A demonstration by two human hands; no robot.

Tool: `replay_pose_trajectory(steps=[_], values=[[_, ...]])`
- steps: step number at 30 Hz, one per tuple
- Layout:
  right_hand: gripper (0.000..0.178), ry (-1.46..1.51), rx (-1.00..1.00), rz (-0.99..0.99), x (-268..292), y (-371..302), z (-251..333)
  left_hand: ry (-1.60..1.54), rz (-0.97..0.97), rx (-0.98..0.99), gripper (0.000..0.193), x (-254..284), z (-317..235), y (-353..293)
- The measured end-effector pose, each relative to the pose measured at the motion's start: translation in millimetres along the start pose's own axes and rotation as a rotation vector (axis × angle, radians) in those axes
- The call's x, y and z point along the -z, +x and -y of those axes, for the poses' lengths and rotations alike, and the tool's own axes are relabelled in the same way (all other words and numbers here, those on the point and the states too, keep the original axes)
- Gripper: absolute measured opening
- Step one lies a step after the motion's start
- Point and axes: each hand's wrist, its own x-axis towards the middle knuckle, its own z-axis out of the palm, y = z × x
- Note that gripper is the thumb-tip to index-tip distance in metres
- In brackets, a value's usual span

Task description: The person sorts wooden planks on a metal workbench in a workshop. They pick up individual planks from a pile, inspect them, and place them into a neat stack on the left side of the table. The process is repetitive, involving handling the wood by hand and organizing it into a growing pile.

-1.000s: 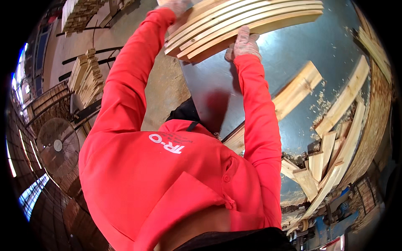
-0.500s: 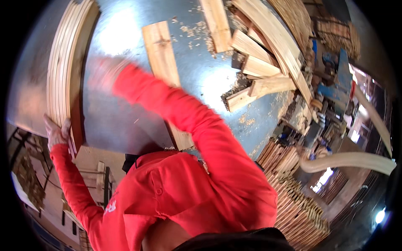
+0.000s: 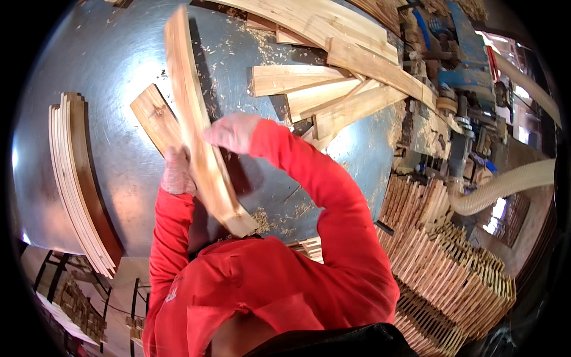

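Gripping long plank (image 3: 196, 119) with both gloved hands over metal table (image 3: 113, 71): left hand (image 3: 176, 172) fingers wrapped around it, right hand (image 3: 233, 132) clasping edge; curved slats (image 3: 77, 178) stacked at left

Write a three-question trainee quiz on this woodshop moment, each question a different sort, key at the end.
1. True or false: both gloved hands grip the same wooden board.
2. Multiple choice: the stack of curved wooden strips lies on the metal table at the person's A) left B) right C) it is held in the hands.
3. Fill in: the pale flexible ___ runs off to the right beside the machine.

Key:
1. True: the left hand and right hand both hold it.
2. A
3. hose
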Motion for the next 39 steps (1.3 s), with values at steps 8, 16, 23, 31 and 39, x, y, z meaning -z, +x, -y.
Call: replay_pose_trajectory(steps=[8, 16, 23, 31, 39], values=[[0.101, -0.667, -0.515, -0.828, 210.3, 11.8, -151.3, 1.2, -0.244, -0.337, 0.029, 3.4, -5.4, -29.5], [0.105, -0.583, -0.665, -0.504, 120.9, -4.7, -160.9, 1.435, -0.658, -0.474, 0.036, 71.2, -51.5, -53.5], [0.102, -0.666, -0.522, -0.737, -33.3, -84.0, -46.5, 1.342, -0.575, -0.415, 0.038, 66.6, -84.0, -83.2], [0.101, -0.505, -0.307, -0.456, -245.4, -59.3, 30.7, 1.297, -0.78, -0.297, 0.044, 33.5, -111.3, -104.0], [0.053, 1.251, 0.084, -0.018, -230.4, 1.5, -52.9, 1.732, -0.738, -0.239, 0.045, 41.3, -69.9, -105.1]])
